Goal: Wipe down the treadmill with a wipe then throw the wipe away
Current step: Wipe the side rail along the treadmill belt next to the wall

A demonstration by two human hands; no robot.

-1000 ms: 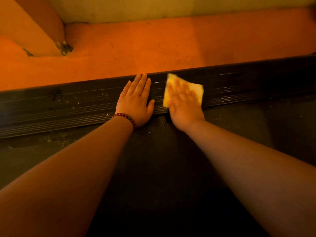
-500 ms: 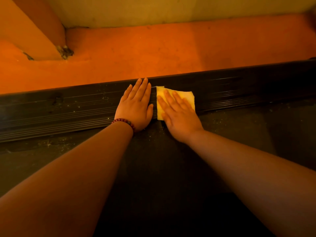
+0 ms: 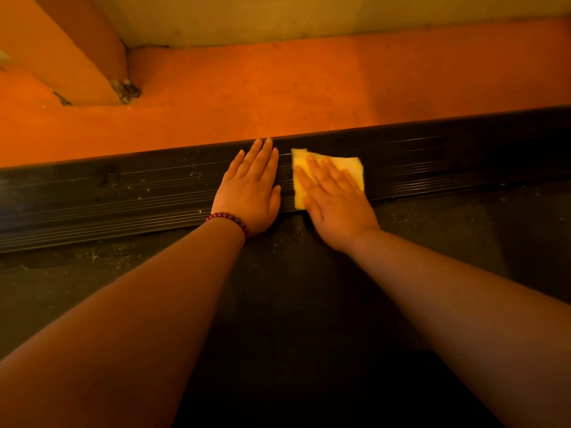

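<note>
At the centre of the frame our right hand (image 3: 336, 202) presses the yellow wipe (image 3: 350, 168) flat on the treadmill's ribbed side rail (image 3: 123, 196), fingers (image 3: 334, 178) straight and spread. Just left of it, our left hand (image 3: 250, 193), with a beaded bracelet (image 3: 228, 217) at the wrist, lies flat on the rail, its fingers straight, close together and holding nothing.

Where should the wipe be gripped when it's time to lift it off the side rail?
Pinch the wipe at its far right corner, from above: it lies flat on the ribbed side rail under the straight fingers of the right hand, and that corner shows bare beyond them.
</note>
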